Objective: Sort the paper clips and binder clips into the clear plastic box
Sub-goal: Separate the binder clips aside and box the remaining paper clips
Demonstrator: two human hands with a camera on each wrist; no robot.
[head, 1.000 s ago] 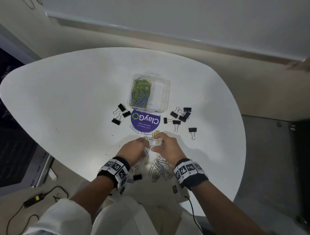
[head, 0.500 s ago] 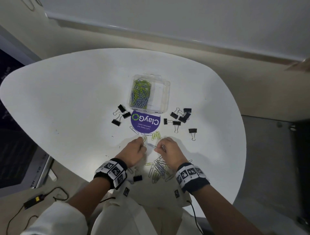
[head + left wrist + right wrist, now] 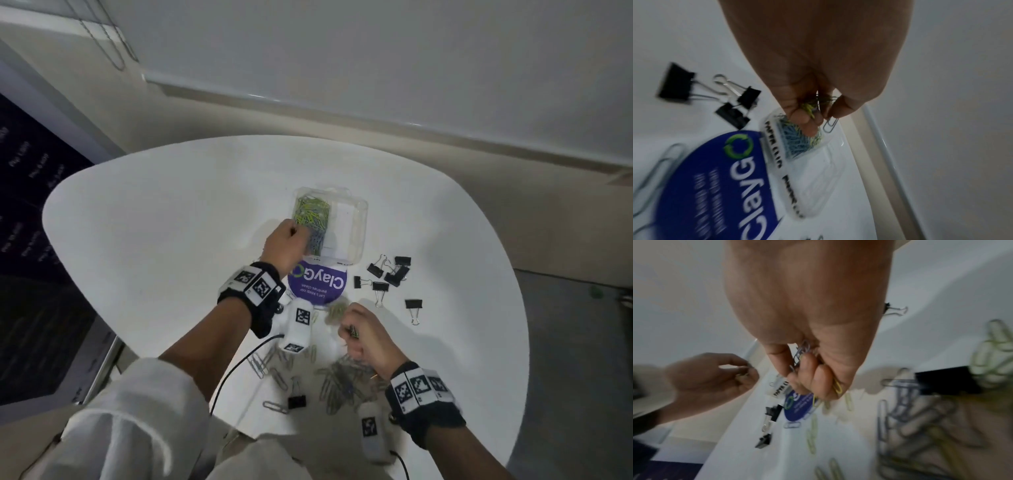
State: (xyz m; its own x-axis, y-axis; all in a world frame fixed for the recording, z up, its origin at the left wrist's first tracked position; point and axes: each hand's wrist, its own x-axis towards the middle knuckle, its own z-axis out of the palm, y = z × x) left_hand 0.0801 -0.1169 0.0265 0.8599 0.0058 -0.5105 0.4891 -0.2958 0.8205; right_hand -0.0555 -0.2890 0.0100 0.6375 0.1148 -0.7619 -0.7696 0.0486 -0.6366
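Observation:
The clear plastic box (image 3: pixel 356 222) sits mid-table, its left compartment full of green and blue paper clips (image 3: pixel 313 216), its right compartment bare. My left hand (image 3: pixel 286 243) hovers over the box's left side, pinching a bunch of paper clips (image 3: pixel 818 104) above that compartment (image 3: pixel 797 142). My right hand (image 3: pixel 359 337) is nearer the table's front, fingers curled around a few paper clips (image 3: pixel 802 352). A loose pile of paper clips (image 3: pixel 339 380) lies by the right wrist. Black binder clips (image 3: pixel 388 274) are scattered right of the box.
A round purple ClayGo sticker (image 3: pixel 317 282) lies just in front of the box. One binder clip (image 3: pixel 296 401) rests near the table's front edge, and others (image 3: pixel 740 104) lie left of the box. The white table (image 3: pixel 154 240) has open room on the left.
My left hand has moved from the loose pile up to the box with a bunch of paper clips. The right hand stays near the pile, and the head view has tilted closer.

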